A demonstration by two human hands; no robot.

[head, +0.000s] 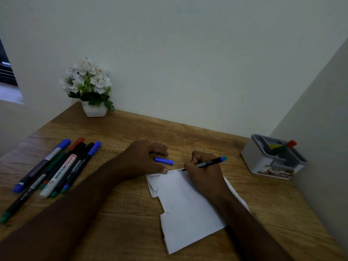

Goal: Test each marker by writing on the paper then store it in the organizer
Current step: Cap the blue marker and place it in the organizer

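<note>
Head view of the writing test. The right hand (204,172) grips a slim black marker with a teal end (209,162) in a writing hold, tip down on the upper edge of the torn white paper sheet (184,206), where a row of small letters runs across the top. The left hand (145,159), fingers relaxed and spread, presses its thumb on the sheet's upper left corner, apparently to keep the paper from sliding under the strokes. A blue marker cap (163,161) lies on the wooden desk (120,215) at 12 o'clock from the paper, between the two hands; it is probably set within reach for recapping, though whether it belongs to the held marker cannot be told. At 9 o'clock, well apart, lies a loose bundle of capped markers in blue, red, green and black (52,170), presumably awaiting test. At 2 o'clock stands the white and grey compartmented plastic organizer (273,161), holding a marker with a red end (282,146) that leans across a compartment. A white potted flower arrangement (88,85) sits at 11 o'clock against the wall. Nothing lies between the paper and the organizer.
</note>
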